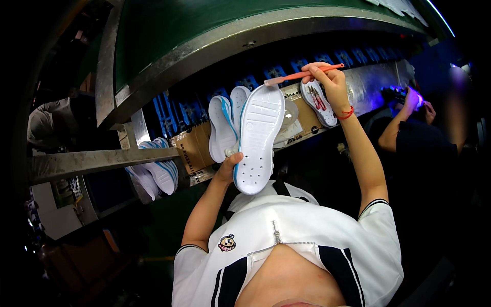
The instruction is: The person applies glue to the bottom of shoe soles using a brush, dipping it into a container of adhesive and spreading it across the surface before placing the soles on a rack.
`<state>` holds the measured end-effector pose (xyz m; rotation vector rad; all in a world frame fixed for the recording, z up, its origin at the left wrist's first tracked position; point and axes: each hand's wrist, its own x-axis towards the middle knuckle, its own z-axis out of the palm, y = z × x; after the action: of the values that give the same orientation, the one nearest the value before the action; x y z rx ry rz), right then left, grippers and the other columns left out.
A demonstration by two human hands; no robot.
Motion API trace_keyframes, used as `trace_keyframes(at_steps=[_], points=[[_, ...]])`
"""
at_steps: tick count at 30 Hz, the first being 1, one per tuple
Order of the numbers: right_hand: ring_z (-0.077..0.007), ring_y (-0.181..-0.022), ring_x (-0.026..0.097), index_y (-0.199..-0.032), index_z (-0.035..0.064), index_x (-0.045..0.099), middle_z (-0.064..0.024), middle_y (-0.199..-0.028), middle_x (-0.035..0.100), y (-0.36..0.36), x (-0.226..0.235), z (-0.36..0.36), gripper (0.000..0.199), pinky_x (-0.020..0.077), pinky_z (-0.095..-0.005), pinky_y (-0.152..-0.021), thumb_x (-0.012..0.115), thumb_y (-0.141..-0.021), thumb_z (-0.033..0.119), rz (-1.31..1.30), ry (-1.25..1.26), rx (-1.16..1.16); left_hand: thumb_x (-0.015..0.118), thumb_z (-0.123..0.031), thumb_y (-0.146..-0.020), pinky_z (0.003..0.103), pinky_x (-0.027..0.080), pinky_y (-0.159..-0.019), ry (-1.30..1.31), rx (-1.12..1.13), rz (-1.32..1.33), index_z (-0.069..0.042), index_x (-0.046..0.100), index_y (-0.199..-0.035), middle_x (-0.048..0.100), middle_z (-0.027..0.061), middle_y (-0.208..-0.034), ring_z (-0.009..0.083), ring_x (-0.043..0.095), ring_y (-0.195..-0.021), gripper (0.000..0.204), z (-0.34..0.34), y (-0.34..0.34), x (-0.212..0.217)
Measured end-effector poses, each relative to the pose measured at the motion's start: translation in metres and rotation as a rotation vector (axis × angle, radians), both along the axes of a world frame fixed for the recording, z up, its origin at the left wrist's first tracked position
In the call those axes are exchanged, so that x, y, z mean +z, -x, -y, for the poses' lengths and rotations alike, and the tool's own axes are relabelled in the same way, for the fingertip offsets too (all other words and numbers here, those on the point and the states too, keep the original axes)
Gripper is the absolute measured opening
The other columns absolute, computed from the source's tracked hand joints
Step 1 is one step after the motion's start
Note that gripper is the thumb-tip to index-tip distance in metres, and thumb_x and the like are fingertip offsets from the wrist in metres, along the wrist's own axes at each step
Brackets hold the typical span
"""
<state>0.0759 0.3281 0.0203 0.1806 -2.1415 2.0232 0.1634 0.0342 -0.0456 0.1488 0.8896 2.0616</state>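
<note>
My left hand (228, 167) is closed around the left edge of a white shoe sole (258, 134) with a blue rim and small holes at its lower end. Pinched in my right hand (327, 84) is an orange-handled brush (303, 74), its pale tip at the sole's upper edge. Behind the held piece, a white sole (219, 134) and a second sole (239, 97) stand on cardboard (193, 147). A clear round bowl (290, 113) is partly hidden by the held sole. Below my right hand, red-handled snips (317, 98) lie on another white sole (327, 119).
A metal-edged green conveyor (174, 30) runs across the far side, above a row of blue clamps (274, 72). Blue-striped white shoes (159, 171) sit at the left beside a metal bar (97, 165). At the right, a co-worker's hands (413, 100) are in violet light.
</note>
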Motion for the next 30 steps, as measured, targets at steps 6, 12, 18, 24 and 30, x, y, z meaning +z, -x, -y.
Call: trace_keyframes(at_steps=[6,12,18,24,30], points=[[-0.0139,-0.072,0.060,-0.091,-0.0001,0.065,-0.0077,-0.076,0.067,-0.022,0.000,0.012,0.016,0.0448,-0.0256,-0.072,0.053,-0.088,0.010,-0.298,-0.409,0.032,0.057,-0.046,-0.080,0.032,0.049,-0.084,0.046,0.057,-0.147,0.001,0.040,-0.129,0.056,0.0143,-0.115,0.0205,0.059,-0.101,0.070,0.017,0.004,-0.032],[-0.0162,-0.077,0.056,-0.094,0.0020,0.064,-0.0043,-0.079,0.066,-0.069,-0.023,0.045,0.013,0.0441,-0.0282,-0.072,0.056,-0.086,0.008,-0.230,-0.255,0.228,0.049,-0.045,-0.089,0.030,0.048,-0.084,0.159,0.405,-0.172,0.002,0.044,-0.126,0.057,0.0120,-0.113,0.0185,0.058,-0.100,0.059,0.014,0.014,-0.031],[-0.0193,-0.071,0.056,-0.092,0.0031,0.064,-0.0048,-0.078,0.066,-0.093,-0.018,0.055,0.011,0.0432,-0.0284,-0.067,0.058,-0.083,0.004,-0.283,-0.457,0.294,0.044,-0.052,-0.089,0.034,0.046,-0.090,0.311,0.668,-0.167,-0.001,0.034,-0.132,0.050,0.0145,-0.121,0.0219,0.054,-0.107,0.068,0.000,0.021,-0.021],[-0.0163,-0.067,0.061,-0.092,0.0006,0.064,-0.0059,-0.075,0.065,-0.114,-0.015,0.074,0.011,0.0479,-0.0259,-0.060,0.058,-0.085,0.007,-0.119,-0.316,0.261,0.043,-0.052,-0.091,0.031,0.044,-0.089,0.493,0.896,-0.140,-0.001,0.037,-0.129,0.051,0.0126,-0.119,0.0201,0.054,-0.104,0.064,-0.007,0.022,-0.030],[-0.0179,-0.076,0.065,-0.097,-0.0081,0.060,-0.0167,-0.084,0.067,-0.093,-0.018,0.080,0.028,0.0495,-0.0245,-0.071,0.046,-0.093,0.016,0.480,0.336,0.279,0.038,-0.050,-0.093,0.031,0.039,-0.095,0.519,0.968,-0.248,-0.001,0.032,-0.134,0.049,0.0123,-0.122,0.0208,0.050,-0.110,0.064,-0.012,0.023,-0.044]])
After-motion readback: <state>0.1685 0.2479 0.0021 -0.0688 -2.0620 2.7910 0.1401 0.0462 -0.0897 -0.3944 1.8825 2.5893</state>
